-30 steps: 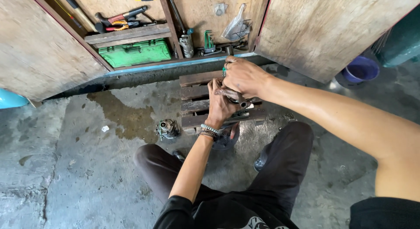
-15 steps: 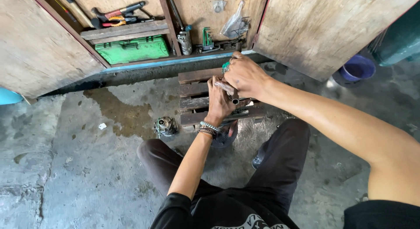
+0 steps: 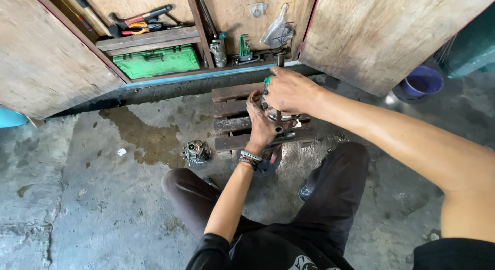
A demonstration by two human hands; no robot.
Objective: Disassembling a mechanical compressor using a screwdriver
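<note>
Here, right hand (image 3: 290, 89) closed around upright tool shaft (image 3: 279, 120); left hand (image 3: 260, 124) cups metal part (image 3: 276, 115) on wooden pallet (image 3: 232, 115).

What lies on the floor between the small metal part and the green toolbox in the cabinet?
In the head view, only stained wet concrete floor lies between the small metal part and the green toolbox.

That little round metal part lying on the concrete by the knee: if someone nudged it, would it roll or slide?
The metal part looks like solid machined metal, so probably heavy for its size. Its rounded body might roll a bit, though the rough, stained concrete floor would likely stop it soon. It looks greasy, so perhaps slippery.
</note>
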